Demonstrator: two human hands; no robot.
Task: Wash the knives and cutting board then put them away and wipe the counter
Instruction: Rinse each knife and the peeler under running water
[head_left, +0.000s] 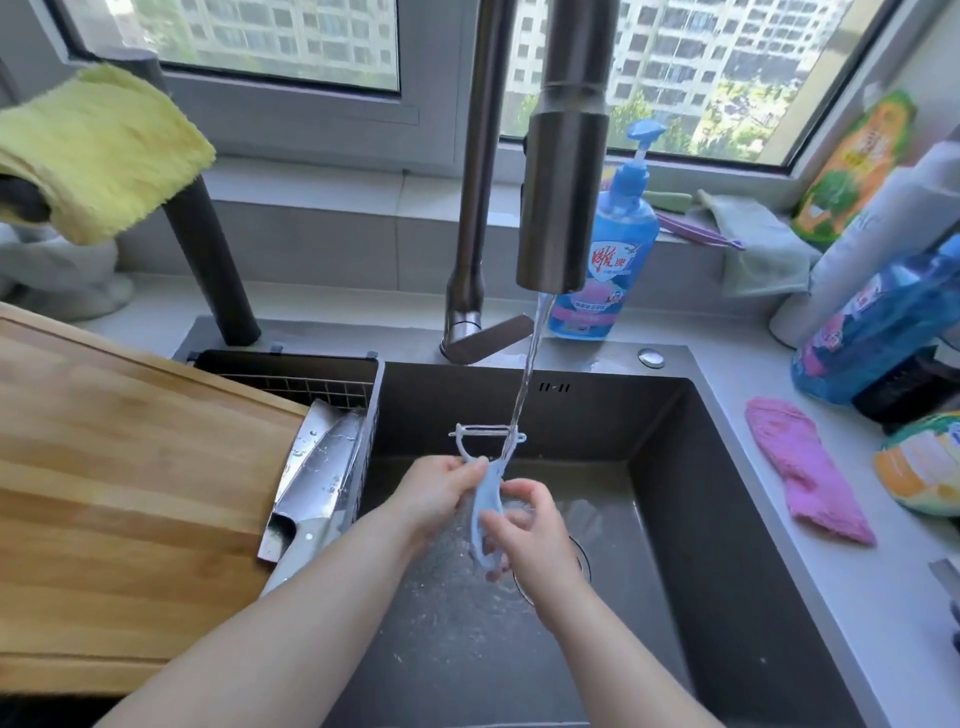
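The person held a pale blue peeler (487, 488) over the dark sink (701, 519), its blade end tipped up and away under the thin stream of water (525, 384) falling from the tap's spray head (566, 197). The left hand (441, 488) pinched the handle just below the Y-shaped head, fingers curled round it; the right hand (530, 525) gripped the lower end of the handle, thumb on top.

The peeler looked light, stiff plastic with a narrow metal blade across the top. Wet, it was probably slippery, so the handle was the sensible place to hold it, keeping fingertips off the blade edge.

The knives (311, 467) lay blade-up in the wire basket (291, 384) hung at the sink's left side, beaded with water. These would likely be heavier and rigid, slick on the steel, and best lifted by the handles at the near end, one at a time. The wooden cutting board (130, 441) rested just beside the basket on the left; it seemed broad, thick and heavy, calling for both hands on opposite edges.

A blue dish soap bottle (608, 260) stood behind the sink, and a pink cloth (810, 478) lay on the counter to the right, soft and easy to bunch for wiping
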